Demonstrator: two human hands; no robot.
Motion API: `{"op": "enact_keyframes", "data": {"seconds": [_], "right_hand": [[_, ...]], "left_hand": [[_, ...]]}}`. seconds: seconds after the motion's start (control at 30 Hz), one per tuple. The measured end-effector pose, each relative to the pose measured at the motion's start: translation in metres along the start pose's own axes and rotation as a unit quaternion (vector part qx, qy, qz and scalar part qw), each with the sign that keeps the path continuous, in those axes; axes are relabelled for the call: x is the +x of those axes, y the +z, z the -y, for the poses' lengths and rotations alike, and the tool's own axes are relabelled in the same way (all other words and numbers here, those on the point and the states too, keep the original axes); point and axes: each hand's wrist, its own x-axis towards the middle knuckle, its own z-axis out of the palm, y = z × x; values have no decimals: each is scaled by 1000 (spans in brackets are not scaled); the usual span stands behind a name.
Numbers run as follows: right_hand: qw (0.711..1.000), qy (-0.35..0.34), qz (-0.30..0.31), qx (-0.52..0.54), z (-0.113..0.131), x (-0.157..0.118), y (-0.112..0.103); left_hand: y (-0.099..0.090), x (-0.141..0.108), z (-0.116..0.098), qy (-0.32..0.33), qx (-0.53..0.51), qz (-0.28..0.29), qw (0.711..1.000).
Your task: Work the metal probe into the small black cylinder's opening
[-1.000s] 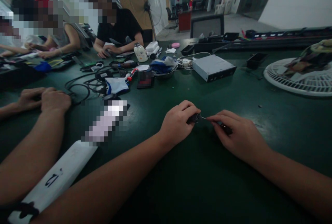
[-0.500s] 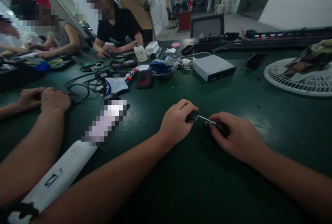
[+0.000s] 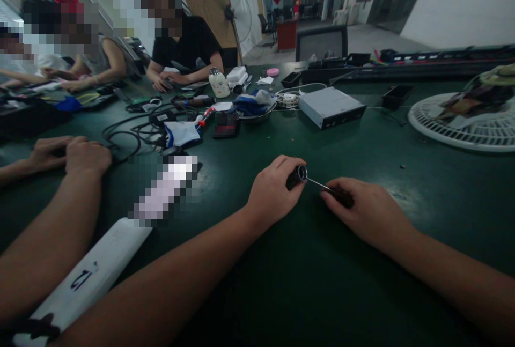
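Observation:
Over the dark green table (image 3: 257,261), my left hand (image 3: 276,189) is wrapped round a dark cylindrical part (image 3: 298,175), whose ring-shaped open end faces right. My right hand (image 3: 364,205) grips a screwdriver by its dark handle (image 3: 345,197). The thin metal shaft (image 3: 319,184) points up and left, its tip at the rim of the cylinder's open end. Whether the tip is inside the ring is too small to tell. Fingers hide most of the cylinder.
Another person's hands (image 3: 86,156) rest at the left, near black cables (image 3: 132,135). A white padded rest (image 3: 92,272) lies by my left forearm. Farther back are a grey metal drive (image 3: 332,104), a cloth in a bowl (image 3: 253,104) and a white fan grille (image 3: 462,135).
The cylinder's open end has turned more toward the camera. The small round metal piece by my right fingertips no longer shows. My right hand has shifted slightly down.

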Motion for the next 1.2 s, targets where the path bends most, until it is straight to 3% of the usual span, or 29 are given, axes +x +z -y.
{"op": "enact_keyframes", "data": {"seconds": [0.1,0.33,0.6,0.77,0.9,1.2], "right_hand": [[996,4,-21,84,-2,-1,-1],[981,42,-78,172,-10,1,2],[937,97,-92,323,-12,5,6],[948,76,-93,294,-8,3,2],[973,7,-92,213,-9,0,-1],[979,-63,-73,178,-9,-4,-1]], "left_hand": [[0,0,0,1,2,6,1000],[0,1,-2,4,26,42,999],[1,0,-3,20,29,83,996],[2,-1,-1,12,24,103,994],[2,-1,-1,21,14,104,994],[1,0,0,105,-10,129,986]]}}
